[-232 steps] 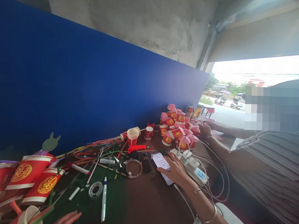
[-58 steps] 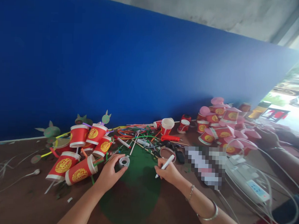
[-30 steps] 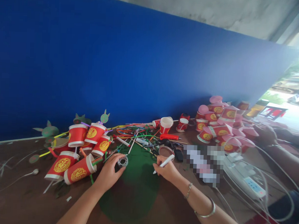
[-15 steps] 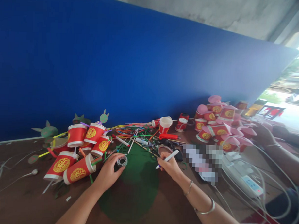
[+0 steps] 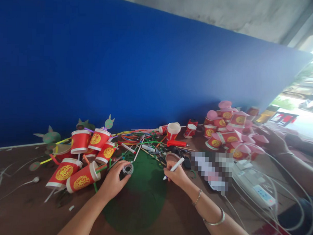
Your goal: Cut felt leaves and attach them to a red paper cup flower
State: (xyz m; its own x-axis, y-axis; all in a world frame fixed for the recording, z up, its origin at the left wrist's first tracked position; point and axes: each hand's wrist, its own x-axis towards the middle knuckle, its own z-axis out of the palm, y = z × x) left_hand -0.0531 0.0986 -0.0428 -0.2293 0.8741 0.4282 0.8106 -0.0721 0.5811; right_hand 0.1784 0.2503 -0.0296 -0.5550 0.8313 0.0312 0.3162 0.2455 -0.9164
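Observation:
My left hand (image 5: 117, 179) is curled around a small round grey tape roll (image 5: 128, 168), thumb on its near side, at the edge of a green patch (image 5: 140, 206) on the brown table. To the right, my right hand (image 5: 176, 173) grips a white marker (image 5: 177, 165), its tip pointing down and left over the table. A round reddish-brown item (image 5: 171, 157) lies just behind my right hand and is partly hidden by it. Straws and loose tools (image 5: 150, 150) lie between and beyond my hands.
Red paper cups (image 5: 84, 178) with rabbit shapes crowd the left. Pink-topped cups (image 5: 231, 136) are piled at the right, near another person's hand (image 5: 276, 144). A power strip (image 5: 264, 196) with looping cables sits at the right. A blue panel (image 5: 148, 69) stands behind.
The marker in my right hand has tilted more upright, and my fingers have shifted on it. My left hand stays in place. The other person's hand has moved slightly.

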